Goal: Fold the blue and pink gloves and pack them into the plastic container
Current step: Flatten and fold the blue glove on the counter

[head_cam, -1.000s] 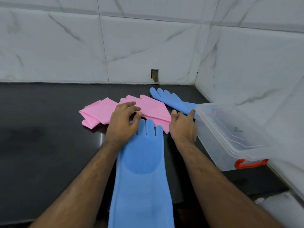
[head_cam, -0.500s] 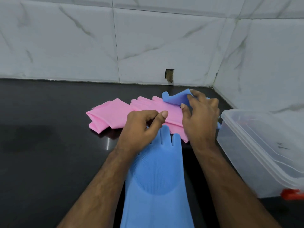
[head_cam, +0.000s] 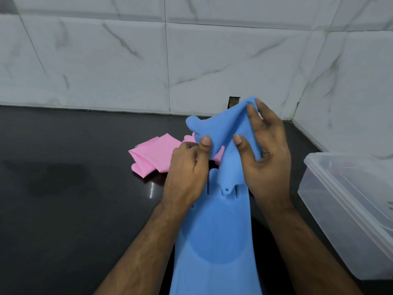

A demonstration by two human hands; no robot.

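Note:
One blue glove point(head_cam: 214, 237) lies flat on the black counter, fingers pointing away from me, its round scrubbing patch facing up. A second blue glove point(head_cam: 228, 128) is lifted off the counter above the first one's fingers. My right hand point(head_cam: 263, 154) grips its upper edge and side. My left hand point(head_cam: 188, 171) pinches its lower left edge with the thumb. The pink gloves point(head_cam: 153, 155) lie crumpled on the counter behind my left hand, partly hidden by it. The clear plastic container point(head_cam: 348, 211) stands at the right edge.
A white marble-tiled wall point(head_cam: 170, 60) runs along the back and turns at the right corner, with a small dark hole just behind the raised glove. The black counter point(head_cam: 63, 199) stretches out to the left.
My right hand has lifted the second blue glove off the counter and brought it over the flat one. My left hand left the flat glove's fingers and took hold of the raised glove.

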